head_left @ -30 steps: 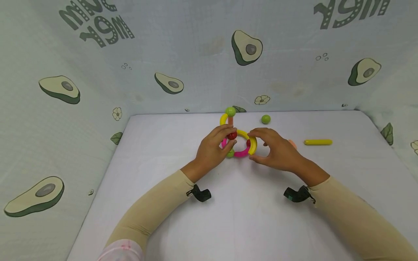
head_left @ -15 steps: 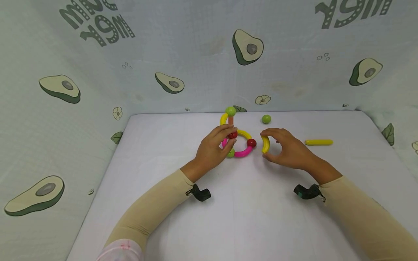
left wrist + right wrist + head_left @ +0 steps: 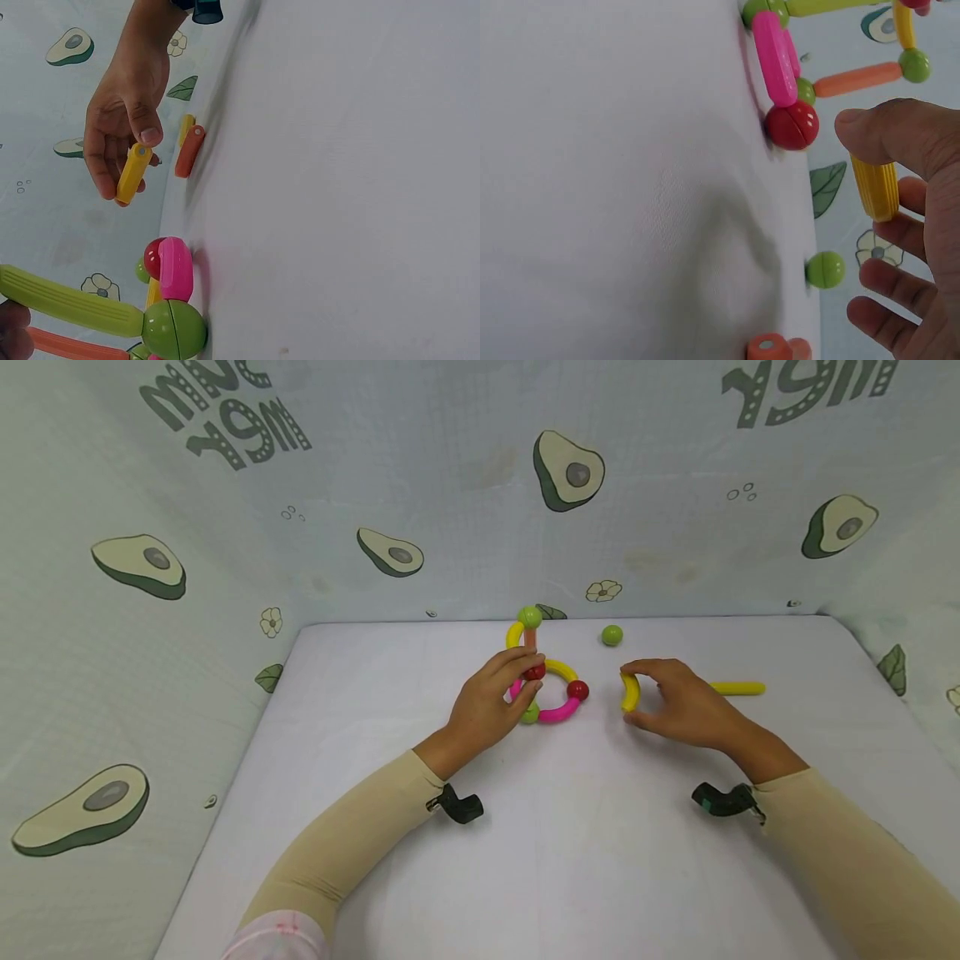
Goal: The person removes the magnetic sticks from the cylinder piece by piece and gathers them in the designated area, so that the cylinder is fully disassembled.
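My left hand [image 3: 491, 697] grips a toy frame of magnetic rods and balls at a red ball [image 3: 535, 672]. A green ball [image 3: 530, 617] tops the frame above an orange rod [image 3: 530, 637]. Low on its right, a ring holds a yellow curved rod [image 3: 562, 669], a second red ball [image 3: 577, 691] and a pink curved rod [image 3: 557, 714]. To the right, apart from the frame, my right hand [image 3: 686, 706] pinches another yellow curved rod [image 3: 631, 692] between thumb and fingers. The left wrist view shows that rod's end [image 3: 141, 150] facing the camera.
A loose green ball [image 3: 612, 635] lies toward the table's back edge. Beyond my right hand is a straight yellow rod [image 3: 738, 688], partly covered in the head view. Orange rods [image 3: 769, 347] lie on the white table, behind that hand. A printed cloth [image 3: 480, 493] hangs behind.
My right hand has drawn the yellow curved rod away from the ring to the right, uncovering the ring's red ball. My left hand has kept its place on the frame.
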Demonstrator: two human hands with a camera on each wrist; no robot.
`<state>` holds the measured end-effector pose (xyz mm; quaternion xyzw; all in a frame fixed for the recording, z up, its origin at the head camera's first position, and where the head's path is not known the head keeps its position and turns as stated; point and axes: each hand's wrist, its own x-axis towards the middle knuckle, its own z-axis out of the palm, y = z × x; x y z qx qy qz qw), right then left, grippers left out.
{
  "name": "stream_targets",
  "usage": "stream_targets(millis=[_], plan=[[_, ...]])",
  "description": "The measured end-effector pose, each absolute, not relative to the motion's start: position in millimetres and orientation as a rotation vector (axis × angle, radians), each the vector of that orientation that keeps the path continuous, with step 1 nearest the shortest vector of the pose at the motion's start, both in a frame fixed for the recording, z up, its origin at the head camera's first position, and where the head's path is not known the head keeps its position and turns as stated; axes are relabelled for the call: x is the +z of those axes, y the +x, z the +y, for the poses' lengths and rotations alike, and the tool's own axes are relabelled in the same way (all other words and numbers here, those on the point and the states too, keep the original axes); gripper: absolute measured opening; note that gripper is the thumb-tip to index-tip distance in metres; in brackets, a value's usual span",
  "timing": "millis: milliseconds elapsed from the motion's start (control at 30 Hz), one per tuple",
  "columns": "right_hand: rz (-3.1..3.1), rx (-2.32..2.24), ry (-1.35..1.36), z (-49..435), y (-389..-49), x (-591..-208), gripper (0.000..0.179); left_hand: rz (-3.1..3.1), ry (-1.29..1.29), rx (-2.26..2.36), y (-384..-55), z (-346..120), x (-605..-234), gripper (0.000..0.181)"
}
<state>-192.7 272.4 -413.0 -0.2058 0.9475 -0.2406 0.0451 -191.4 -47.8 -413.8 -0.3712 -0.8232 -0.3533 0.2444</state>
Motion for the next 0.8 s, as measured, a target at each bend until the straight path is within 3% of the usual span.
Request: stream_targets(millis=[800], plan=[[2.896,-0.703,-0.587,309,-198,-432,0.072,-2.273,-1.01,-0.99,-191,-47,-413,0.045]])
